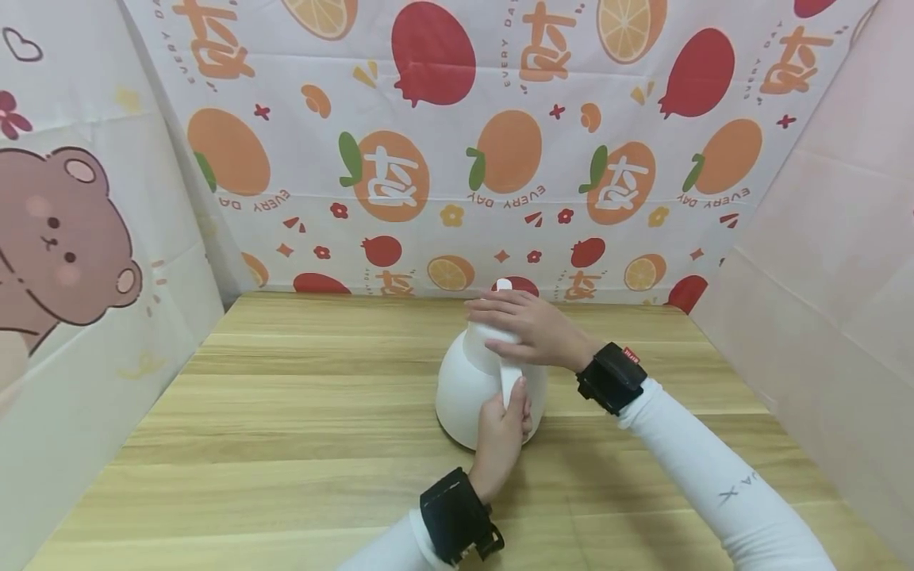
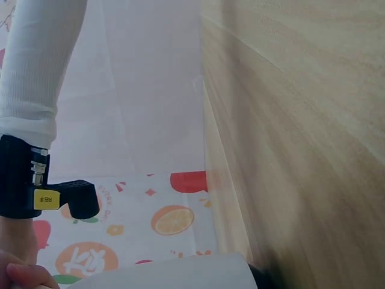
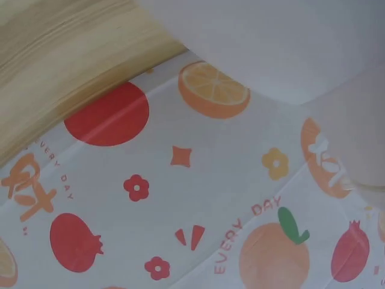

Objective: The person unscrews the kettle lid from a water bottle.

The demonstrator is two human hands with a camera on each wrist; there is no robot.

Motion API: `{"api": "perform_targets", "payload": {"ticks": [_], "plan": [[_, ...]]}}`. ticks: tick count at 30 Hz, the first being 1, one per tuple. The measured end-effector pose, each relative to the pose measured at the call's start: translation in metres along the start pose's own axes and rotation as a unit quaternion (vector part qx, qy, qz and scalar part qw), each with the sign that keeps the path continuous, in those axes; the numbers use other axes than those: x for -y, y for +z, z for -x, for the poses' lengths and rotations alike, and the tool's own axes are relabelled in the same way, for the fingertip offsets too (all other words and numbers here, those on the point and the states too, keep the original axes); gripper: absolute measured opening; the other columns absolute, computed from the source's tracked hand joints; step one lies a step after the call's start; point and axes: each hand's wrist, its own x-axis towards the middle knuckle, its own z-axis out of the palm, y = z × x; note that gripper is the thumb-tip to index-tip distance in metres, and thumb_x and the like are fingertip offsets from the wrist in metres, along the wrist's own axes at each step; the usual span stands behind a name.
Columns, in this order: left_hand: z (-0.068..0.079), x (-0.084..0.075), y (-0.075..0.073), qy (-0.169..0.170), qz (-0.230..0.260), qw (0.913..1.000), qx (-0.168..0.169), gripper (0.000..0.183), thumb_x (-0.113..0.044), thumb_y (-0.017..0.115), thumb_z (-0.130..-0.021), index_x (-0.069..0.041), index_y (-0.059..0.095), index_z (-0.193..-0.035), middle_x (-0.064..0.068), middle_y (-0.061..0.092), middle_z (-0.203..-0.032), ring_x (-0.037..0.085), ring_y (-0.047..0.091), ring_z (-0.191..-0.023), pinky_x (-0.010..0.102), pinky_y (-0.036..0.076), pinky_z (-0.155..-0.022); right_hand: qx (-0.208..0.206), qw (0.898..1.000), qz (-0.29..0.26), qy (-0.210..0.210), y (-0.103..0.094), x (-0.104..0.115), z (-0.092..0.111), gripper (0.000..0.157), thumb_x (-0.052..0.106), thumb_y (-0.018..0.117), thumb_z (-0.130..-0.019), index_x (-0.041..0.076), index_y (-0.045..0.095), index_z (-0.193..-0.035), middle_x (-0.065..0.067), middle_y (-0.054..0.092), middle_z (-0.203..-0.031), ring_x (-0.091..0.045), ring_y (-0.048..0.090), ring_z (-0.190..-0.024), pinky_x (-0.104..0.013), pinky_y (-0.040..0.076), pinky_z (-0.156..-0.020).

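Observation:
A white thermal jug (image 1: pixel 464 388) stands upright on the wooden table, its handle (image 1: pixel 510 377) toward me. My left hand (image 1: pixel 500 436) grips the lower part of that handle. Across the jug's top lies my right hand (image 1: pixel 539 327), with fingers on the far side and thumb on the near side, holding the lid, which it mostly hides. The left wrist view catches part of the left hand (image 2: pixel 24 274) and the pale jug side (image 2: pixel 180 274) at the bottom. The right wrist view has the jug's blurred white body (image 3: pixel 271 48) at top right and no fingers.
The wooden table (image 1: pixel 307 412) runs back to a fruit-printed cloth (image 1: pixel 443 230) hanging close behind the jug. A bear-printed cloth (image 1: pixel 86 357) hangs at the left and a plain pale one (image 1: pixel 821 277) at the right. Each wrist wears a black strapped device (image 1: pixel 612 378).

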Motion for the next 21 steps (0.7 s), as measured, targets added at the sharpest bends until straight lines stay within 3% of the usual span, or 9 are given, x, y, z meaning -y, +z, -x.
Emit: {"api": "perform_targets", "payload": {"ticks": [2,5,8,11,15,21], "plan": [[0.001,0.0,0.001,0.001,0.0,1.0,-0.001,0.055,-0.031,0.043,-0.1,0.017,0.044,-0.073,0.002,0.038,-0.054,0.002,0.034,-0.044,0.015,0.031,-0.044,-0.007,1.0,0.012,0.026,-0.002,0.004,0.0,0.044,0.029,0.063,-0.085,0.011,0.061,-0.125,-0.011,0.064,-0.131,-0.029,0.049,-0.129,-0.052,0.04,-0.108],[0.002,-0.001,0.001,0.002,-0.001,1.0,-0.003,0.055,-0.03,0.043,-0.1,0.018,0.044,-0.073,0.004,0.037,-0.053,0.003,0.034,-0.044,0.015,0.03,-0.044,-0.03,0.991,0.046,0.125,-0.006,0.018,-0.004,0.051,0.039,0.063,-0.083,0.008,0.061,-0.124,-0.015,0.063,-0.13,-0.033,0.052,-0.125,-0.054,0.043,-0.105],[0.003,-0.001,0.002,-0.001,-0.002,1.0,-0.003,0.055,-0.029,0.043,-0.1,0.019,0.044,-0.074,0.004,0.037,-0.053,0.003,0.034,-0.044,0.016,0.031,-0.044,-0.034,0.965,0.077,0.25,-0.011,0.035,-0.008,0.062,0.051,0.063,-0.08,0.006,0.059,-0.122,-0.02,0.064,-0.123,-0.037,0.059,-0.11,-0.053,0.053,-0.09],[0.003,-0.001,0.002,-0.002,0.001,1.0,-0.003,0.055,-0.03,0.043,-0.1,0.02,0.044,-0.075,0.004,0.037,-0.054,0.004,0.034,-0.045,0.016,0.031,-0.045,-0.015,0.942,0.09,0.322,-0.014,0.049,-0.011,0.068,0.057,0.062,-0.078,0.004,0.058,-0.12,-0.021,0.067,-0.113,-0.037,0.063,-0.094,-0.05,0.058,-0.073],[0.003,0.0,0.003,-0.007,0.006,0.9999,-0.008,0.055,-0.03,0.043,-0.1,0.02,0.045,-0.076,0.003,0.038,-0.055,0.004,0.034,-0.045,0.016,0.032,-0.045,0.011,0.937,0.101,0.335,-0.013,0.054,-0.012,0.069,0.058,0.061,-0.078,0.004,0.057,-0.121,-0.02,0.068,-0.113,-0.036,0.064,-0.094,-0.048,0.059,-0.071],[0.005,0.002,0.006,-0.006,-0.003,0.9999,-0.011,0.055,-0.029,0.044,-0.1,0.02,0.045,-0.075,0.003,0.038,-0.053,0.003,0.034,-0.044,0.016,0.031,-0.044,0.047,0.96,0.046,0.273,-0.015,0.039,-0.001,0.068,0.05,0.062,-0.081,0.005,0.052,-0.131,-0.02,0.06,-0.129,-0.036,0.056,-0.113,-0.052,0.052,-0.091]]}}
